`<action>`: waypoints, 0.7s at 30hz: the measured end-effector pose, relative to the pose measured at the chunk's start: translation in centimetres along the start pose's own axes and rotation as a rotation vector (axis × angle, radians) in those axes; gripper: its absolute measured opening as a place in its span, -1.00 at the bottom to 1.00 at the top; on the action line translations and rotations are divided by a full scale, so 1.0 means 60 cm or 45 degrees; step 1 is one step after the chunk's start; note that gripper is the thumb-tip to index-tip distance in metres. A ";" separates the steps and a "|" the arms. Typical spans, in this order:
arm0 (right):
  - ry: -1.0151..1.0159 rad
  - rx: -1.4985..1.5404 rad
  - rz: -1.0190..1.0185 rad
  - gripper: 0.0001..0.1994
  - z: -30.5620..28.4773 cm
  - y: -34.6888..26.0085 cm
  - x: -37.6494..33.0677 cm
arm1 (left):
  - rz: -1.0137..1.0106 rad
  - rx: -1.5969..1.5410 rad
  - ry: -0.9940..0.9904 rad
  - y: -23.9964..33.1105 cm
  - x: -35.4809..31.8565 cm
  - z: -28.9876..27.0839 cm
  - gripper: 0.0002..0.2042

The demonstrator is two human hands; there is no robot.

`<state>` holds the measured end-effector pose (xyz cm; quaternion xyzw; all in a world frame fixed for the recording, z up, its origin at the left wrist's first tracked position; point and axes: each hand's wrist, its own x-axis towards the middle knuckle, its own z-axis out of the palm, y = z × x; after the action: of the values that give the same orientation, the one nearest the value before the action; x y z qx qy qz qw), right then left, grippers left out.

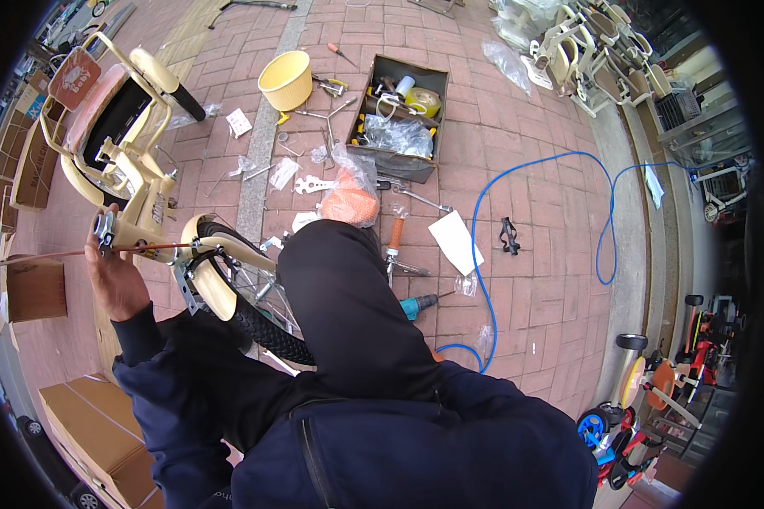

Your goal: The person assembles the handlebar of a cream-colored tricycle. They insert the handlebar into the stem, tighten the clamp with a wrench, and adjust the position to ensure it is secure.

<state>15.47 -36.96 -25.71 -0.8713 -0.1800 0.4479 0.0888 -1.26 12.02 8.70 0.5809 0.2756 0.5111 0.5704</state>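
Head view showed the left hand [115, 276] clasped around the fork end of a cream-coloured metal child's bicycle [136, 182], its black-tyred wheel [250, 314] fitted; the right hand was out of sight. Loose parts around the open tool box [399, 119] suggested assembly remained unfinished.

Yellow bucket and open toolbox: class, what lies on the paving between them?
Between the yellow bucket and the toolbox, the head view shows loose metal hand tools on the brick paving.
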 end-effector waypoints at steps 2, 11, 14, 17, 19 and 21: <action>-0.002 0.002 0.023 -0.51 -0.006 0.004 0.000 | -0.010 0.176 0.188 -0.003 -0.001 0.011 -0.36; 0.314 0.203 -0.171 -0.44 0.005 -0.008 0.111 | 0.015 0.179 0.267 0.010 0.003 0.023 -0.48; 0.184 0.124 -0.112 -0.42 0.097 0.008 0.230 | 0.013 0.190 0.293 0.008 0.001 0.024 -0.45; 0.088 -0.026 -0.090 -0.39 0.152 0.032 0.310 | 0.054 0.275 0.336 -0.003 -0.003 0.033 -0.36; 0.170 -0.026 -0.125 -0.37 0.132 0.039 0.307 | 0.082 0.288 0.312 -0.010 -0.005 0.037 -0.33; 0.278 0.043 -0.081 -0.40 0.030 0.069 0.243 | 0.088 0.317 0.314 -0.016 -0.004 0.040 -0.29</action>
<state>22.74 -35.07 -38.99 -0.9070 -0.1894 0.3504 0.1367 1.08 11.06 8.15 0.5890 0.3846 0.5598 0.4380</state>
